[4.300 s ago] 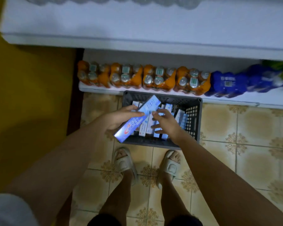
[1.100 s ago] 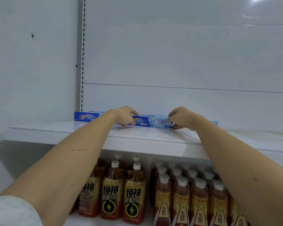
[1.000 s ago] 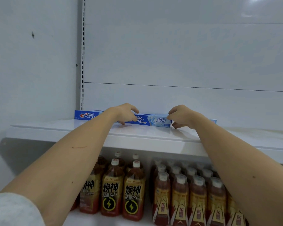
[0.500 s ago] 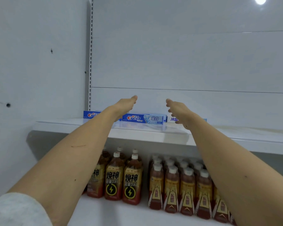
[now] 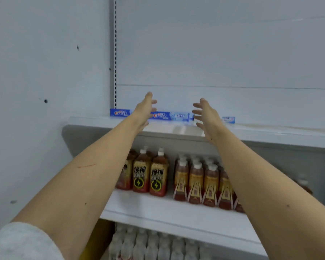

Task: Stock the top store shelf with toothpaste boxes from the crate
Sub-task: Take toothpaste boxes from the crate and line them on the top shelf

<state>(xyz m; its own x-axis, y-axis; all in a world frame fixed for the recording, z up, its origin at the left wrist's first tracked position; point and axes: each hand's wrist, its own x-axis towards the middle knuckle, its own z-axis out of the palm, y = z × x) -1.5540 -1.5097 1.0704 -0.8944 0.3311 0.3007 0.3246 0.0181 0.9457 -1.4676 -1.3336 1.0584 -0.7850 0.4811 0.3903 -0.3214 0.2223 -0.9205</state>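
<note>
Blue toothpaste boxes lie end to end along the back of the white top shelf [image 5: 176, 129]. One box [image 5: 119, 112] sits at the far left by the upright, a second box [image 5: 172, 116] in the middle, and the end of a third [image 5: 228, 119] shows at the right. My left hand [image 5: 144, 109] hovers open in front of the gap between the first two boxes. My right hand [image 5: 206, 115] is open too, held in front of the third box and hiding most of it. Neither hand touches a box. The crate is out of view.
Below the top shelf stand rows of brown drink bottles with yellow labels [image 5: 148, 175] and red-labelled ones [image 5: 197, 182]. A lower shelf holds clear bottles [image 5: 148, 244]. A grey wall [image 5: 36, 91] closes the left side. The perforated shelf upright [image 5: 114, 53] runs up the back.
Both hands let go of the toothpaste boxes they had pressed against the shelf back, opened and drew away. The view has pulled back, showing more of the lower shelves.
</note>
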